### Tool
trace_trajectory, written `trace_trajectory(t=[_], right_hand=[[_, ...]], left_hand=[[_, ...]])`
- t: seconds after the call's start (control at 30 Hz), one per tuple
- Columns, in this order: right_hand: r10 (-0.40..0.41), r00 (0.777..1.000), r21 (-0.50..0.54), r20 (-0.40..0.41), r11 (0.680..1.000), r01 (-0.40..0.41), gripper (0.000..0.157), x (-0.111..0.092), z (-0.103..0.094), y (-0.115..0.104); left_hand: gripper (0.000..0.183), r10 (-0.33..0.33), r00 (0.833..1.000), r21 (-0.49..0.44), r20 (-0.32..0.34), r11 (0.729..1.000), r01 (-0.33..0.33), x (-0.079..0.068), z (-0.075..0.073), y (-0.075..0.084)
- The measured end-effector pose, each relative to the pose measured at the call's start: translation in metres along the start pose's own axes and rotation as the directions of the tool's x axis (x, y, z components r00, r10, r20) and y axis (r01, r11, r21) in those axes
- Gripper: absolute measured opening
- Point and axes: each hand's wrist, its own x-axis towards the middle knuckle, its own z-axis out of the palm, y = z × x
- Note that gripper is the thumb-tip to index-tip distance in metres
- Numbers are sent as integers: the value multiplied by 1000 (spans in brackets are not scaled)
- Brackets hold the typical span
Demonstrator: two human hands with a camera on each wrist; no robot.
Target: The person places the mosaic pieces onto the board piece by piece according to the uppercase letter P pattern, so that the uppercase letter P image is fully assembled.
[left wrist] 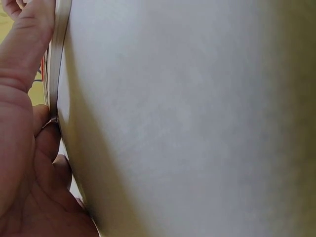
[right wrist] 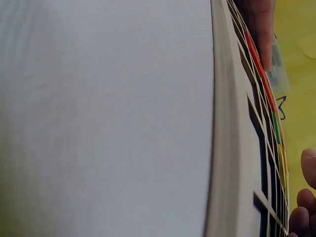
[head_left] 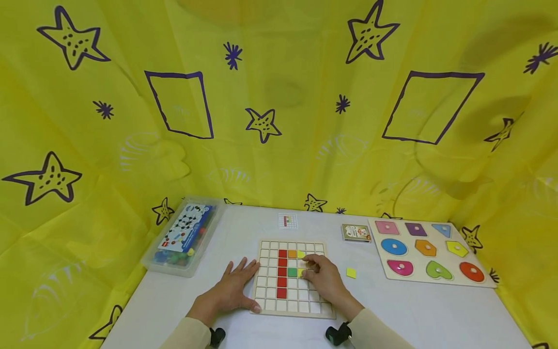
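Note:
A wooden grid board (head_left: 293,314) lies on the table between the hands. In it, a column of several red tiles (head_left: 282,272) stands beside an orange tile (head_left: 292,254), a green tile (head_left: 292,272), and yellow tiles in the top and third rows. My left hand (head_left: 228,289) has its fingers spread at the board's left edge, thumb on the near left corner. Loosely bent, the right hand (head_left: 327,280) hovers over the board's right side. Its thumb tip overlaps the lower yellow tile (head_left: 301,273) in the head view, while the right wrist view shows a gap between thumb and board.
A loose yellow tile (head_left: 350,273) lies right of the board. Behind it are a small pattern card (head_left: 288,221) and a boxed card deck (head_left: 356,232). A plastic case (head_left: 185,237) stands left, a shape puzzle (head_left: 418,264) right. A yellow curtain (head_left: 279,165) encloses the table.

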Motion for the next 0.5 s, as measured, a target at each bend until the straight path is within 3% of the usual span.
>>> trace_trajectory(t=[0.23, 0.5], right_hand=[[4, 1000, 109, -23, 994, -1, 27, 1, -4, 2], [23, 999, 114, -41, 993, -18, 27, -1, -17, 4]], left_hand=[[122, -4, 1000, -11, 2, 1000, 4, 0, 0, 0], [122, -1, 1000, -7, 6, 1000, 1, 1, 1, -1]])
